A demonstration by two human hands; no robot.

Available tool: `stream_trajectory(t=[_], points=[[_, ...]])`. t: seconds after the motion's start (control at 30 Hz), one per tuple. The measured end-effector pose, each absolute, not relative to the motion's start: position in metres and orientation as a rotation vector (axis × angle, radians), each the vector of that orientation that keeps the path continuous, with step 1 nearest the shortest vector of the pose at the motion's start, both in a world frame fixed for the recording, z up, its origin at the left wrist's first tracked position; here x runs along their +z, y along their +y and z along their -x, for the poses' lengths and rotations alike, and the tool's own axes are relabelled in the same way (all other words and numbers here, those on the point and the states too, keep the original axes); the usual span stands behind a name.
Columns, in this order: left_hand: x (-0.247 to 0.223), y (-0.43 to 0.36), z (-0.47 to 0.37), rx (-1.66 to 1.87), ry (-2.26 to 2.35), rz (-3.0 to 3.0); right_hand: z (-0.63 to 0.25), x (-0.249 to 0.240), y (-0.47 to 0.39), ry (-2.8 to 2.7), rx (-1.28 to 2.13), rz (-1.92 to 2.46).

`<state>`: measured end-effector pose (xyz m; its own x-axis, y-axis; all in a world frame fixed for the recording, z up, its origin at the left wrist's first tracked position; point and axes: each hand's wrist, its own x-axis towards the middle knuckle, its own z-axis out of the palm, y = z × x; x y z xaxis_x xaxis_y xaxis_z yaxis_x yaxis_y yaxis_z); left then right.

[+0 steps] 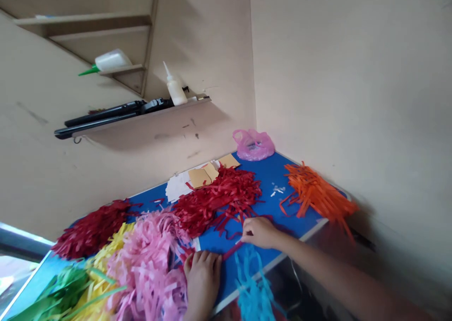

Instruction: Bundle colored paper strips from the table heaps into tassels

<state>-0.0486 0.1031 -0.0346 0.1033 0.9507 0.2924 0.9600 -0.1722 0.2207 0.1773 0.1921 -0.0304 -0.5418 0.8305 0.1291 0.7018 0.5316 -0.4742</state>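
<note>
A narrow red strip (232, 250) runs taut and slanting between my two hands, low over the blue table. My left hand (203, 274) is near the front edge, its fingers curled down over the strip's lower end. Higher and to the right, my right hand (259, 232) is closed in a pinch on the other end. Just beyond it spreads a heap of bright red strips (219, 196). Pink strips (148, 264) lie against my left hand's outer side. Light-blue strips (254, 283) hang over the table edge below my right hand.
Dark red strips (97, 229), yellow strips (102, 260) and green strips (60, 288) are at the left, orange strips (314, 194) at the right. Brown and white papers (201, 176) and a pink plastic bag (254, 145) lie at the back. A wall shelf (141, 118) carries a glue bottle (176, 90).
</note>
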Motion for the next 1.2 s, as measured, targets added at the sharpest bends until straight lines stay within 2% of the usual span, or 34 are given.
stream_trajectory(t=[0.23,0.5,0.7,0.93,1.2], points=[[-0.031,0.108,0.046,-0.501,-1.989,2.267,-0.167,-0.027,0.193,-2.471,0.438,1.362],[-0.043,0.114,0.050,-0.521,-1.578,2.404,-0.162,-0.024,0.189,-2.775,0.174,0.976],[-0.051,0.127,0.049,-0.565,-1.516,2.339,-0.158,-0.023,0.191,-2.813,0.004,0.998],[-0.048,0.122,0.038,-0.545,-1.539,2.299,-0.152,-0.032,0.183,-2.749,-0.039,0.878],[-0.044,0.109,0.044,-0.534,-1.878,2.417,-0.184,-0.047,0.192,-2.660,0.214,0.964]])
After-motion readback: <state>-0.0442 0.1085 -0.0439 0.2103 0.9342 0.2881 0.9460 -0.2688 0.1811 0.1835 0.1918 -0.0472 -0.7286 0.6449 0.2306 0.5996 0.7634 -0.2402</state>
